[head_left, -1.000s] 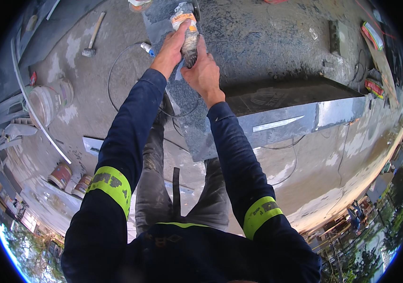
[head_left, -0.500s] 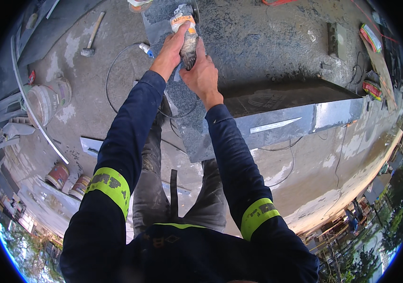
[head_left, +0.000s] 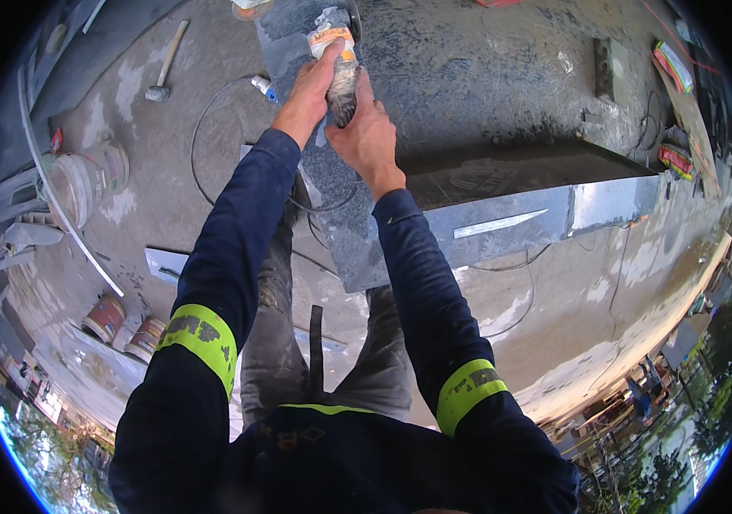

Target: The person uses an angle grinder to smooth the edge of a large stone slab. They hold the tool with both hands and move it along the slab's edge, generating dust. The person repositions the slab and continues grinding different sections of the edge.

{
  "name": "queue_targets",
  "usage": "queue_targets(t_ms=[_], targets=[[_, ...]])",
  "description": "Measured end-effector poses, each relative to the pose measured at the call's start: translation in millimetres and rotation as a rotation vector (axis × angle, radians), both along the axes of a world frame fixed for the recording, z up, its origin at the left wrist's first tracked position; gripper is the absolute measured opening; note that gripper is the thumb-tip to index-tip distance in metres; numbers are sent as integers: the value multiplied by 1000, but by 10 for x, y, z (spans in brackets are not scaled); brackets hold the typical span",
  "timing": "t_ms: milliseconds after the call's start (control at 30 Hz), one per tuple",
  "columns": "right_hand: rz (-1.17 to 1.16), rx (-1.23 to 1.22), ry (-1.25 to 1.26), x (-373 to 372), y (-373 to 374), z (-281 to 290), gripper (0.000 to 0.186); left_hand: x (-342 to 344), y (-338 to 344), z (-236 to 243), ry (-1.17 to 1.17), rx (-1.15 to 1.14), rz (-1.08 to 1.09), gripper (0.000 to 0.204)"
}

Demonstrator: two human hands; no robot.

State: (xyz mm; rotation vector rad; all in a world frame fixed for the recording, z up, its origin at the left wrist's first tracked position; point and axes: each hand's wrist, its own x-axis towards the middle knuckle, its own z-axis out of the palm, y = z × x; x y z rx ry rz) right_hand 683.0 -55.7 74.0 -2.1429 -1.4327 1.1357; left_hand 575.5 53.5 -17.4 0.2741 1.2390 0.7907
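Note:
At the top middle, my left hand (head_left: 311,86) grips an angle grinder (head_left: 332,36) with a grimy, labelled white-and-orange body, over a speckled grey stone slab (head_left: 353,244). My right hand (head_left: 369,137) is closed on the grinder's dark rear end, lower than the left. The grinder's disc shows partly at its right side. A pale plug with a blue part (head_left: 265,86) lies just left of my hands, on a looping cable. Right of my forearm is a long dark stone piece (head_left: 520,167) with a grey front face (head_left: 503,210) carrying a pale strip.
A mallet (head_left: 166,68) lies on the concrete floor at left, near white buckets (head_left: 75,188), long offcuts and a pale strip. Red tubs (head_left: 104,315) stand lower left, beside a trowel-like plate (head_left: 167,261). A block (head_left: 608,73), plank (head_left: 700,141) and colourful bags (head_left: 675,158) lie at right.
The view has shifted slightly since a second ago. My hands hold the grinder in nearly the same place and pose.

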Motion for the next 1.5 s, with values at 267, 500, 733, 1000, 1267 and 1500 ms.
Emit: queue_targets(t_ms=[267, 500, 733, 1000, 1267, 1500], targets=[[-1, 12, -1, 3, -45, -48, 126, 19, -62, 41, -18, 31, 4, 79], [-1, 26, 10, 18, -107, -44, 118, 28, -125, 85, -16, 5, -9, 79], [-2, 12, 12, 42, -184, -36, 114, 53, -176, 5, 34, -3, 2, 60], [-2, 28, 10, 45, -257, -44, 113, 66, -236, -47, 70, -49, 9, 60], [-12, 20, 30, 60, -260, 10, 113, 57, -238, 100, -1, 14, -16, 72], [-27, 16, 22, 27, -173, 24, 115, 38, -125, 125, 12, 28, -52, 64]])
